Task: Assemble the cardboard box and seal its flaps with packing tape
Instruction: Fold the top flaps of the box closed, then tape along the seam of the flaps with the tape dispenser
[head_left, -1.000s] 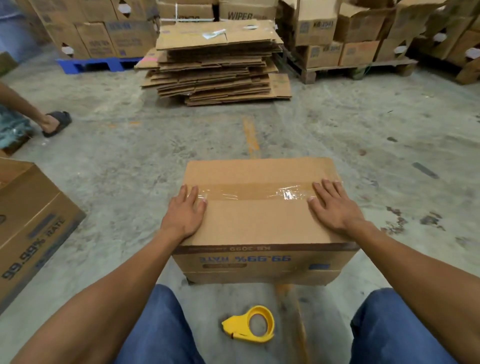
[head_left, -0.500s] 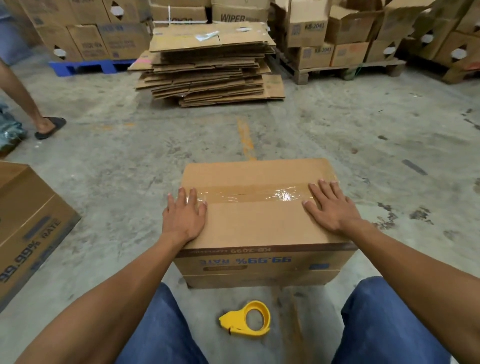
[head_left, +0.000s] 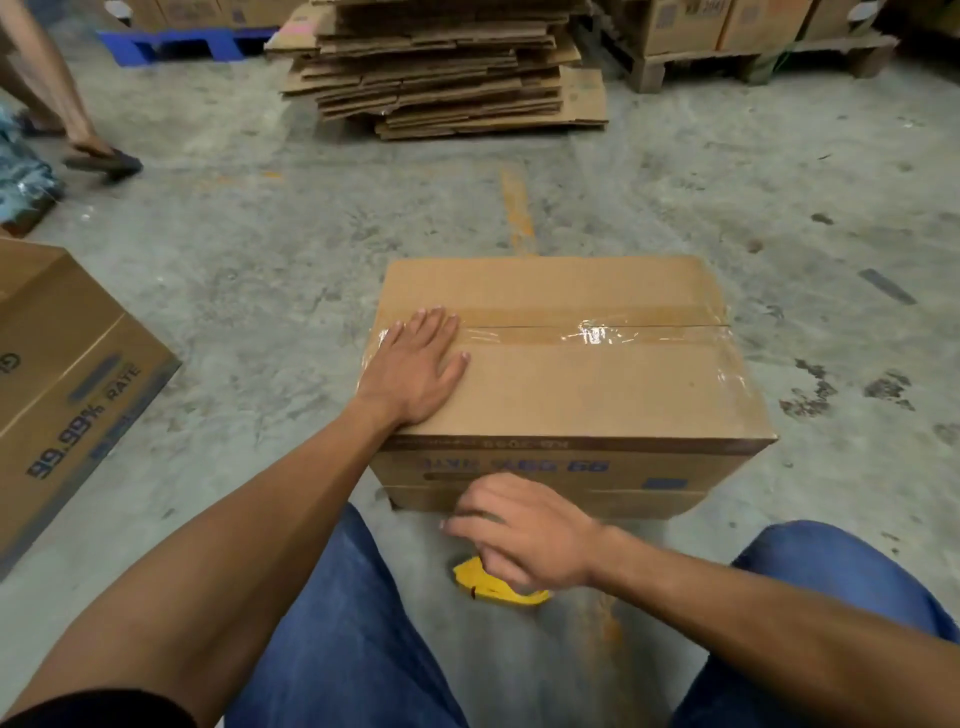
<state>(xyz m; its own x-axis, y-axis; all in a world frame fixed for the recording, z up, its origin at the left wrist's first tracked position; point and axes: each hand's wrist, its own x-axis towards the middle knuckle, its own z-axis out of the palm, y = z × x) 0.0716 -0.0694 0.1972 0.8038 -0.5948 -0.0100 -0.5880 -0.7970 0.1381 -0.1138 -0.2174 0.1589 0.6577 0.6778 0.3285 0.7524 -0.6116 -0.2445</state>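
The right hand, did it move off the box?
Yes. The right hand left the box top, coming down toward the person, over the yellow tape dispenser on the floor.

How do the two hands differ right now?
The left hand lies flat, fingers spread, on top of the box at the tape's end. The right hand is low in front of the box, fingers curled over the yellow tape dispenser on the floor. Both are bare.

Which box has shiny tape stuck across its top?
The cardboard box right in front, under the left hand. A clear tape strip runs along its top seam. The box at the left edge shows no tape.
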